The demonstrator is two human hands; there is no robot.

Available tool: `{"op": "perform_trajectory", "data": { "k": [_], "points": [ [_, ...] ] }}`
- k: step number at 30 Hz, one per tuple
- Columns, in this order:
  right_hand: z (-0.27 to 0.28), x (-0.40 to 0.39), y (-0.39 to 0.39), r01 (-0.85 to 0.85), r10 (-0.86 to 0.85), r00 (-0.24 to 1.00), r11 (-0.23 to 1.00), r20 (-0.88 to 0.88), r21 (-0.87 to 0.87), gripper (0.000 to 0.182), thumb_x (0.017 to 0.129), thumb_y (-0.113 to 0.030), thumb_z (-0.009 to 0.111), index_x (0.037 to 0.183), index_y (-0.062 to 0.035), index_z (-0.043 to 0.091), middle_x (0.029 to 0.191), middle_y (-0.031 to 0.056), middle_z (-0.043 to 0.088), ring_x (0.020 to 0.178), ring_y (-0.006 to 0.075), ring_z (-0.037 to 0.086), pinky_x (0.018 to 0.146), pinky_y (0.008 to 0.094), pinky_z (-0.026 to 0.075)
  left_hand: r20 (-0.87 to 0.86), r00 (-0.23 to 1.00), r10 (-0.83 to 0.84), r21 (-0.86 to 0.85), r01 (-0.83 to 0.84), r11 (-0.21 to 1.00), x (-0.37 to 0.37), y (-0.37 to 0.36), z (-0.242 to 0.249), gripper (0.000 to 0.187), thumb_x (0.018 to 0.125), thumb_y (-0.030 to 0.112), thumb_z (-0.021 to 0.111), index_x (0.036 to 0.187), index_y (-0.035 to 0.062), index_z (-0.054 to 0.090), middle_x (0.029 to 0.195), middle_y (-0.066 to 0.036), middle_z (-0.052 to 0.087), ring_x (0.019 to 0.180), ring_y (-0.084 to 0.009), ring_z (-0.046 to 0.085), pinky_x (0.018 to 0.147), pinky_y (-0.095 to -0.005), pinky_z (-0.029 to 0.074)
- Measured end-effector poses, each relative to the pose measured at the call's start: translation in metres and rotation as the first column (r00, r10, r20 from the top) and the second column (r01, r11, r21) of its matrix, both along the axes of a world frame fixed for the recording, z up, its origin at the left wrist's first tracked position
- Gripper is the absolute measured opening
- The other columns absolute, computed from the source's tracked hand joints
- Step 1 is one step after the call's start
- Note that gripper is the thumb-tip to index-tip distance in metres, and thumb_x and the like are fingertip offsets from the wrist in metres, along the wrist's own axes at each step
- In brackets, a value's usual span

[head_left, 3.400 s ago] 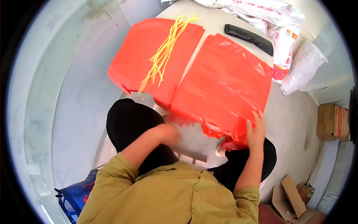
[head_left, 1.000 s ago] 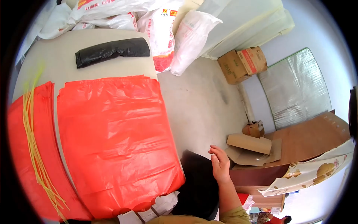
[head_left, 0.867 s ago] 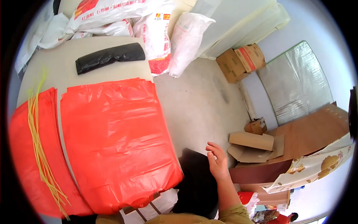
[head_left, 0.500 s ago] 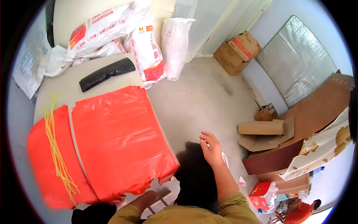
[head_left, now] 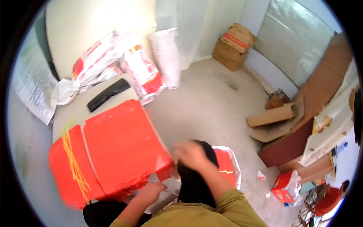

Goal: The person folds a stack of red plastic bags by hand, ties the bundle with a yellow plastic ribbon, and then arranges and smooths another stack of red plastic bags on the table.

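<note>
Two piles of flat red plastic sheets or bags, a wide one (head_left: 124, 147) and a narrow one (head_left: 62, 166), lie side by side. Thin yellow strips (head_left: 73, 162) cross the narrow pile. My left hand (head_left: 151, 192) is low by the near, ragged edge of the wide pile, its fingers drawn together; what they hold, if anything, cannot be made out. My right hand (head_left: 191, 155) hovers over my dark-trousered knee, just right of the pile's corner, its fingers smeared by motion. A white bag (head_left: 237, 166) with red contents stands on the floor beside my right leg.
A black plastic roll (head_left: 108, 95) lies on the pale table (head_left: 75, 110) behind the piles. Printed white sacks (head_left: 141, 70) lean at its far end. Cardboard boxes (head_left: 231, 53) stand by the wall, and an opened carton (head_left: 272, 115) lies right. A person in red (head_left: 328, 201) is at lower right.
My right hand has moved left toward the pile's corner. My left hand has come forward into clear view at the pile's near edge. The view has shifted, revealing the white bag by my leg.
</note>
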State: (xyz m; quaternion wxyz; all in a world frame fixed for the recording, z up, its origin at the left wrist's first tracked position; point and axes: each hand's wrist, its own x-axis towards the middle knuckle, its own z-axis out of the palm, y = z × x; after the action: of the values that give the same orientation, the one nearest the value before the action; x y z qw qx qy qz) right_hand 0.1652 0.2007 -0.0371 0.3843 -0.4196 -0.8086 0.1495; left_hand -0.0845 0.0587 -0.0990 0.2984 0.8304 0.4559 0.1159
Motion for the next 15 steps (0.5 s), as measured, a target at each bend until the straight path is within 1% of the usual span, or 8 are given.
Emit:
{"op": "perform_trajectory", "data": {
  "k": [1, 2, 3, 4, 6, 9, 12, 15],
  "points": [
    [0.018, -0.020, -0.017, -0.133, 0.150, 0.988, 0.931, 0.023, -0.341, 0.033, 0.094, -0.027, 0.068, 0.121, -0.0085, 0.071, 0.112, 0.0169, 0.073, 0.100, 0.0340, 0.070, 0.088, 0.0435, 0.056, 0.036, 0.998, 0.056, 0.057, -0.058, 0.997, -0.003, 0.000, 0.024, 0.029, 0.088, 0.003, 0.054, 0.109, 0.0091, 0.072, 0.100, -0.017, 0.069, 0.099, -0.0368, 0.068, 0.086, -0.0453, 0.055],
    [0.001, -0.037, -0.034, -0.264, 0.269, 0.963, 0.914, -0.027, -0.307, 0.045, 0.097, -0.033, 0.066, 0.134, -0.0073, 0.063, 0.119, 0.0182, 0.071, 0.106, 0.0347, 0.069, 0.092, 0.0417, 0.055, 0.078, 0.991, 0.105, 0.108, -0.113, 0.988, -0.005, -0.001, 0.046, 0.027, 0.086, 0.002, 0.056, 0.107, 0.0090, 0.072, 0.100, -0.017, 0.069, 0.097, -0.0372, 0.068, 0.086, -0.0444, 0.055],
    [0.027, -0.056, -0.051, -0.347, 0.377, 0.922, 0.705, -0.088, -0.619, 0.052, 0.099, -0.035, 0.064, 0.141, -0.0063, 0.057, 0.123, 0.0178, 0.069, 0.110, 0.0366, 0.066, 0.095, 0.0417, 0.053, 0.153, 0.967, 0.204, 0.171, -0.229, 0.958, -0.007, -0.006, 0.058, 0.024, 0.087, 0.000, 0.058, 0.105, 0.0074, 0.072, 0.097, -0.017, 0.069, 0.093, -0.0360, 0.068, 0.083, -0.0436, 0.055],
    [0.012, -0.071, -0.067, -0.466, 0.444, 0.874, 0.653, -0.197, -0.597, 0.054, 0.101, -0.033, 0.062, 0.147, -0.0069, 0.052, 0.119, 0.0194, 0.069, 0.109, 0.0359, 0.067, 0.093, 0.0428, 0.052, 0.237, 0.925, 0.298, 0.217, -0.349, 0.912, -0.010, -0.010, 0.061, 0.022, 0.087, -0.002, 0.060, 0.103, 0.0059, 0.072, 0.094, -0.016, 0.068, 0.089, -0.0348, 0.068, 0.081, -0.0428, 0.055],
    [-0.004, -0.083, -0.090, -0.529, 0.474, 0.843, 0.642, -0.255, -0.555, 0.042, 0.102, -0.031, 0.060, 0.136, -0.0058, 0.059, 0.111, 0.0192, 0.070, 0.103, 0.0352, 0.068, 0.088, 0.0456, 0.052, 0.486, 0.626, 0.609, -0.099, -0.653, 0.751, -0.030, -0.024, 0.037, 0.014, 0.090, -0.002, 0.063, 0.100, 0.0022, 0.071, 0.088, -0.014, 0.067, 0.082, -0.0312, 0.067, 0.076, -0.0404, 0.053],
    [-0.032, -0.093, -0.097, -0.502, 0.504, 0.841, 0.590, -0.197, -0.632, 0.030, 0.103, -0.030, 0.058, 0.118, -0.0054, 0.065, 0.102, 0.0184, 0.070, 0.097, 0.0368, 0.067, 0.083, 0.0473, 0.051, 0.444, 0.655, 0.611, 0.060, -0.702, 0.709, -0.038, -0.035, 0.062, 0.012, 0.091, -0.004, 0.063, 0.099, -0.0003, 0.070, 0.083, -0.013, 0.066, 0.080, -0.0283, 0.067, 0.071, -0.0394, 0.053],
    [-0.035, -0.086, -0.098, -0.517, 0.526, 0.836, 0.662, -0.155, -0.542, 0.026, 0.101, -0.030, 0.059, 0.100, -0.0056, 0.067, 0.096, 0.0166, 0.069, 0.094, 0.0392, 0.065, 0.081, 0.0487, 0.050, 0.277, 0.821, 0.499, 0.155, -0.551, 0.820, -0.046, -0.048, 0.045, 0.011, 0.090, -0.003, 0.064, 0.098, 0.0006, 0.071, 0.083, -0.014, 0.065, 0.080, -0.0302, 0.066, 0.069, -0.0404, 0.053],
    [-0.029, -0.074, -0.090, -0.505, 0.593, 0.805, 0.682, -0.005, -0.530, 0.025, 0.099, -0.029, 0.060, 0.096, -0.0060, 0.069, 0.094, 0.0158, 0.070, 0.093, 0.0392, 0.066, 0.081, 0.0493, 0.051, 0.110, 0.918, 0.381, 0.128, -0.393, 0.911, -0.051, -0.056, 0.034, 0.007, 0.088, 0.006, 0.068, 0.092, 0.0017, 0.072, 0.082, -0.018, 0.068, 0.077, -0.0372, 0.067, 0.069, -0.0452, 0.053]
  ]
}}
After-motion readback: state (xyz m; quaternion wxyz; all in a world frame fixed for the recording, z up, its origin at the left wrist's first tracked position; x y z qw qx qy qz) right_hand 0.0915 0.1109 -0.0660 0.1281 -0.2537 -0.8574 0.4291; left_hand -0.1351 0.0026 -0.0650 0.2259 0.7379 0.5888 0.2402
